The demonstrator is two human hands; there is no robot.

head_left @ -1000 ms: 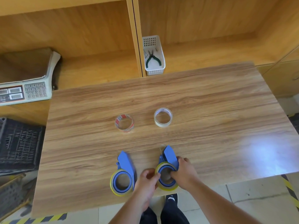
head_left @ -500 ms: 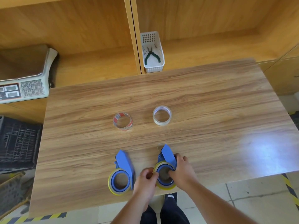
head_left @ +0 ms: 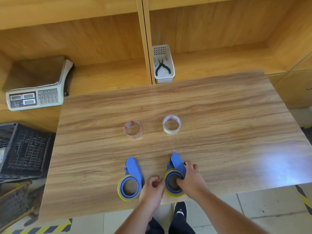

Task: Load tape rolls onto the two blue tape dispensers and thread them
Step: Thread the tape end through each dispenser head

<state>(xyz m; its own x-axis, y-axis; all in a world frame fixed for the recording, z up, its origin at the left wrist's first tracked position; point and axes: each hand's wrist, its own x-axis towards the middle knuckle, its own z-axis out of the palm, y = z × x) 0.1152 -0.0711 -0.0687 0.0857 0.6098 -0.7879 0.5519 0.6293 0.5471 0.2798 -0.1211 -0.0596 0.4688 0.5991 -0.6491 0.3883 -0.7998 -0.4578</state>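
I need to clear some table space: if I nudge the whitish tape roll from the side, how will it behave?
The whitish tape roll lies flat on the table, so it should slide, not roll. It looks thin-walled with a wide open core, so it is probably light. The smooth, shiny tabletop likely offers little grip.

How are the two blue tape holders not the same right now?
The right dispenser has both hands on it: the right hand grips it and the left hand pinches at its yellow roll. The left dispenser lies alone, with no hand touching it. The left dispenser's ring is in full view; the right one's is partly hidden by fingers. Both are blue, carry a yellow tape roll, and lie flat near the table edge.
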